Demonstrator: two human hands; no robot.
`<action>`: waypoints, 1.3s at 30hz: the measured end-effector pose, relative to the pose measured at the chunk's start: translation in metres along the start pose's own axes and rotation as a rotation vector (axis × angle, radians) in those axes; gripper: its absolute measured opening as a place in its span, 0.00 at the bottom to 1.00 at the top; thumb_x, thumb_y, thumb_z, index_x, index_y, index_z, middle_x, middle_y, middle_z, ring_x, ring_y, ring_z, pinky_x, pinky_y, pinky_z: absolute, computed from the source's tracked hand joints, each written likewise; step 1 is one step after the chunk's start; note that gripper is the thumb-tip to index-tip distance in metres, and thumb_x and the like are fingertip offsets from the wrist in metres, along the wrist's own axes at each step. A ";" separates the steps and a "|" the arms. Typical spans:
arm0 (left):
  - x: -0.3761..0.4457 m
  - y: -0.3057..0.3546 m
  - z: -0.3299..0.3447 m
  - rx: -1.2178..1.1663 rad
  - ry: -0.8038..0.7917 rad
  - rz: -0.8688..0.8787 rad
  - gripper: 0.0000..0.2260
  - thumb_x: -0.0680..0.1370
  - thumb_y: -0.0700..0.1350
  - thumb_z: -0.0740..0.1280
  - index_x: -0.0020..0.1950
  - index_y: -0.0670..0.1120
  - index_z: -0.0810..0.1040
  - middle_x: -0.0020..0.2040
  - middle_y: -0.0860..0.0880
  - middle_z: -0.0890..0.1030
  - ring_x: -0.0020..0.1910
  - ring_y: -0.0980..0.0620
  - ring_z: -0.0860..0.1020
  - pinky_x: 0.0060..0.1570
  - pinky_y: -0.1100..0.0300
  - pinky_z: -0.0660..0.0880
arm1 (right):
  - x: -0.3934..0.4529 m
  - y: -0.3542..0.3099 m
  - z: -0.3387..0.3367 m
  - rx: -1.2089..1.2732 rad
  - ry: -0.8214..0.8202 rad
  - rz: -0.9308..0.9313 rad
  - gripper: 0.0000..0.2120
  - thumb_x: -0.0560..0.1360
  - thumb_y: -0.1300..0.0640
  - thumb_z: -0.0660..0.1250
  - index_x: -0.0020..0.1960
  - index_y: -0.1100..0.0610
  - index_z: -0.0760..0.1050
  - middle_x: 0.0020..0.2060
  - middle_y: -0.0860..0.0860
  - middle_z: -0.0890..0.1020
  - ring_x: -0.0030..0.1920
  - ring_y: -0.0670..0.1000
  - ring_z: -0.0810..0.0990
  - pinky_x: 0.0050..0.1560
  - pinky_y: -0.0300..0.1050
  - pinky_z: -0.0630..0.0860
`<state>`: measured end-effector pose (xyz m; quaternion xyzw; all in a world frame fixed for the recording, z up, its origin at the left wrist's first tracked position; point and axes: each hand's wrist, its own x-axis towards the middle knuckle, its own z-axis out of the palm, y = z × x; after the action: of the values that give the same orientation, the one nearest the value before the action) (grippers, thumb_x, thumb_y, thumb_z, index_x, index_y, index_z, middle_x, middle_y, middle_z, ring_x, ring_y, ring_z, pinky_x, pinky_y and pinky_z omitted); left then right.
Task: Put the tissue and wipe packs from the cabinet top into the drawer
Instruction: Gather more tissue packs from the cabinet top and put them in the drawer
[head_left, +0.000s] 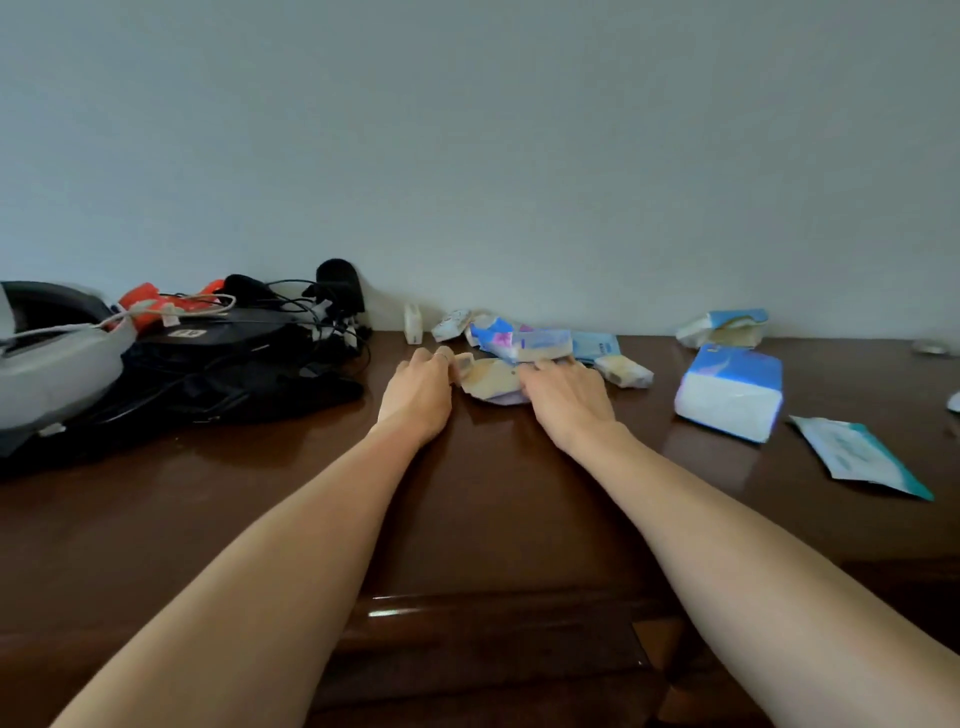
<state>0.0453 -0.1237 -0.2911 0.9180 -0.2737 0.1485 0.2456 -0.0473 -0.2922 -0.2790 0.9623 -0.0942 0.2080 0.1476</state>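
Note:
On the dark wooden cabinet top (467, 493) a heap of small tissue and wipe packs (540, 344) lies near the wall. My left hand (418, 389) curls its fingers on the left end of a flat beige pack (491, 382) at the front of the heap. My right hand (566, 397) rests palm down on that pack's right side, fingers reaching under the blue packs. A big blue-and-white tissue pack (730, 389) lies to the right, another pack (724, 327) behind it by the wall, and a flat teal wipe pack (860, 457) at far right. No open drawer shows.
Black bags, cables and a grey case (57, 364) pile up on the left of the top. A small white box (413, 323) stands by the wall. The cabinet's front edge (467, 603) runs below my forearms. A small round object (932, 348) lies far right.

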 end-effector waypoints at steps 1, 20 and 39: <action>-0.010 0.001 -0.007 -0.006 0.025 0.005 0.11 0.78 0.35 0.60 0.56 0.47 0.73 0.57 0.42 0.75 0.54 0.38 0.76 0.51 0.49 0.72 | -0.008 0.002 -0.005 0.023 0.011 -0.015 0.09 0.83 0.54 0.61 0.61 0.51 0.76 0.60 0.52 0.80 0.62 0.57 0.77 0.46 0.46 0.60; -0.419 0.022 -0.040 -1.279 0.345 -0.500 0.13 0.77 0.47 0.72 0.55 0.50 0.69 0.59 0.49 0.78 0.54 0.56 0.83 0.45 0.56 0.82 | -0.373 -0.144 -0.029 0.497 0.616 -0.185 0.06 0.82 0.57 0.68 0.52 0.58 0.81 0.52 0.53 0.82 0.55 0.60 0.78 0.64 0.57 0.69; -0.525 -0.139 0.090 -1.469 0.297 -1.324 0.21 0.72 0.23 0.66 0.56 0.45 0.69 0.57 0.39 0.78 0.53 0.41 0.82 0.51 0.50 0.82 | -0.460 -0.236 0.156 1.627 -1.093 0.961 0.17 0.79 0.44 0.69 0.62 0.54 0.79 0.52 0.55 0.87 0.43 0.54 0.86 0.38 0.45 0.80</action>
<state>-0.2853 0.1558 -0.6313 0.4782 0.3023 -0.1111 0.8170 -0.3433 -0.0656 -0.6694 0.5969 -0.3474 -0.2116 -0.6915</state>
